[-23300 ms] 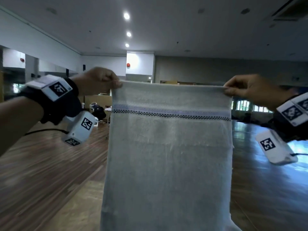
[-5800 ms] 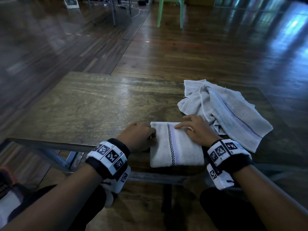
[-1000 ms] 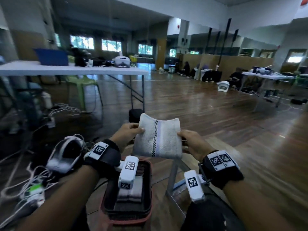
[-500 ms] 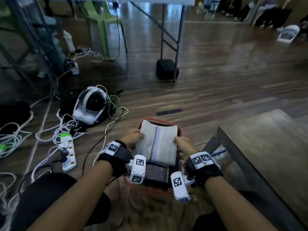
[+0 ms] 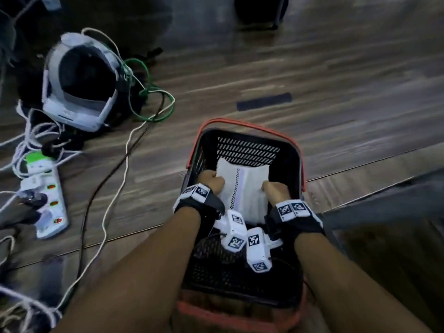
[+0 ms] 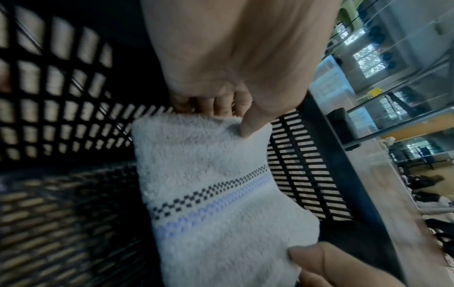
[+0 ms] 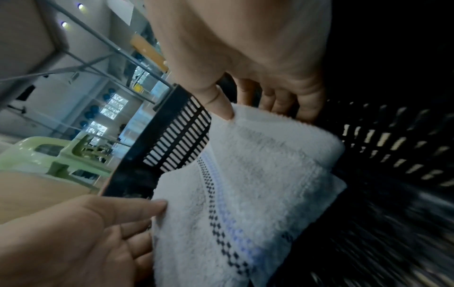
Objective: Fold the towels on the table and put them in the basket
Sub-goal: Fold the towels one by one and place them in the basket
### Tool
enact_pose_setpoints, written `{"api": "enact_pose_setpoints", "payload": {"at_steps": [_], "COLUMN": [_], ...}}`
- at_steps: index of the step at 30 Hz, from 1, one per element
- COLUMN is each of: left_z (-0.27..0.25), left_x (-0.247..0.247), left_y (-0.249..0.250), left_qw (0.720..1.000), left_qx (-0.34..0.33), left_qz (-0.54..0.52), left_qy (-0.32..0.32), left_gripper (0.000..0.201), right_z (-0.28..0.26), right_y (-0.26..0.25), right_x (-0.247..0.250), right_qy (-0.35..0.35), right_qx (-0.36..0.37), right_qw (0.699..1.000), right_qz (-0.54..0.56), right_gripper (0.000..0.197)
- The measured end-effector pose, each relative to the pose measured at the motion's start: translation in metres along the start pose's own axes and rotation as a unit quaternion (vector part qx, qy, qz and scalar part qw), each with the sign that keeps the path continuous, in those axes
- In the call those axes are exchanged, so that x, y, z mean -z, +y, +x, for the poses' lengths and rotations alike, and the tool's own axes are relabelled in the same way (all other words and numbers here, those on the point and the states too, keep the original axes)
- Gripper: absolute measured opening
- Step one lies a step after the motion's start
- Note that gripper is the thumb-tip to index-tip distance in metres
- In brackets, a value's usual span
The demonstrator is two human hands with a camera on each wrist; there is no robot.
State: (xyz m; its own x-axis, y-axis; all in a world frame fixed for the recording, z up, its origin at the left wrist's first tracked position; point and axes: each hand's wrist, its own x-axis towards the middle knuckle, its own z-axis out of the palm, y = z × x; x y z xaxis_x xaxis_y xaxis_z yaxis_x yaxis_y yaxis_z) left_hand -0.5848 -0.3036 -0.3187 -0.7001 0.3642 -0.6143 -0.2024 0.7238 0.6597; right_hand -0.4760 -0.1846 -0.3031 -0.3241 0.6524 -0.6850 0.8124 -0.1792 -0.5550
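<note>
Your L hand (image 5: 212,181) pinches folded towel (image 5: 242,188) left edge, thumb on top | R hand (image 5: 276,191) pinches right edge | towel sits low-centre of frame inside basket (image 5: 249,126) | basket floor hid by arms, wrist cams | no legible writing, only tag markers; edges blurred

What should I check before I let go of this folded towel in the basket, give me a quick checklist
1. Folded towel inside the basket walls: ok.
2. Left hand grips one towel edge: ok.
3. Right hand grips the opposite edge: ok.
4. Fold intact, striped band straight: ok.
5. Towel resting on the basket floor or on another towel: cannot tell.
6. Cables on the floor clear of the basket: ok.
</note>
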Motion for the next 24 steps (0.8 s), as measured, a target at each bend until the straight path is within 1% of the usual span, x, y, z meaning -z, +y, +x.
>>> {"api": "enact_pose_setpoints", "payload": {"at_steps": [4, 7, 11, 15, 17, 20, 21, 22, 23, 24], "left_z": [0.042, 0.058, 0.065, 0.067, 0.065, 0.063, 0.06, 0.056, 0.052, 0.047], "left_x": [-0.008, -0.008, -0.013, -0.016, -0.018, -0.023, -0.025, -0.029, -0.034, -0.039], "left_y": [0.004, -0.003, -0.01, -0.018, -0.021, -0.023, -0.024, -0.025, -0.027, -0.029], "left_qw": [1.0, 1.0, 1.0, 0.999, 0.998, 0.999, 0.999, 0.997, 0.993, 0.984], "left_qx": [-0.027, -0.011, 0.006, 0.035, 0.035, 0.02, 0.007, -0.02, -0.062, -0.113], "left_qz": [-0.01, 0.007, 0.013, 0.035, 0.05, 0.042, 0.041, 0.041, 0.046, 0.063], "left_qy": [-0.004, -0.015, -0.01, -0.019, -0.005, 0.019, 0.036, 0.061, 0.092, 0.126], "left_gripper": [0.021, 0.019, 0.014, 0.034, 0.035, 0.035, 0.038, 0.043, 0.048, 0.052], "right_z": [0.036, 0.051, 0.058, 0.059, 0.061, 0.064, 0.064, 0.063, 0.059, 0.054], "right_y": [-0.005, -0.004, -0.001, 0.002, 0.006, 0.012, 0.013, 0.014, 0.015, 0.016], "right_x": [-0.008, -0.014, -0.018, -0.017, -0.02, -0.026, -0.03, -0.034, -0.039, -0.044], "right_qy": [0.029, 0.027, 0.031, 0.035, 0.037, 0.051, 0.06, 0.08, 0.115, 0.162], "right_qx": [0.001, 0.0, 0.005, 0.019, 0.028, 0.038, 0.039, 0.047, 0.071, 0.117], "right_qw": [0.999, 0.998, 0.998, 0.998, 0.998, 0.998, 0.997, 0.996, 0.991, 0.978], "right_qz": [0.029, 0.057, 0.05, 0.041, 0.038, 0.023, 0.018, 0.009, -0.014, -0.054], "right_gripper": [0.031, 0.027, 0.017, 0.015, 0.015, 0.009, 0.014, 0.025, 0.038, 0.049]}}
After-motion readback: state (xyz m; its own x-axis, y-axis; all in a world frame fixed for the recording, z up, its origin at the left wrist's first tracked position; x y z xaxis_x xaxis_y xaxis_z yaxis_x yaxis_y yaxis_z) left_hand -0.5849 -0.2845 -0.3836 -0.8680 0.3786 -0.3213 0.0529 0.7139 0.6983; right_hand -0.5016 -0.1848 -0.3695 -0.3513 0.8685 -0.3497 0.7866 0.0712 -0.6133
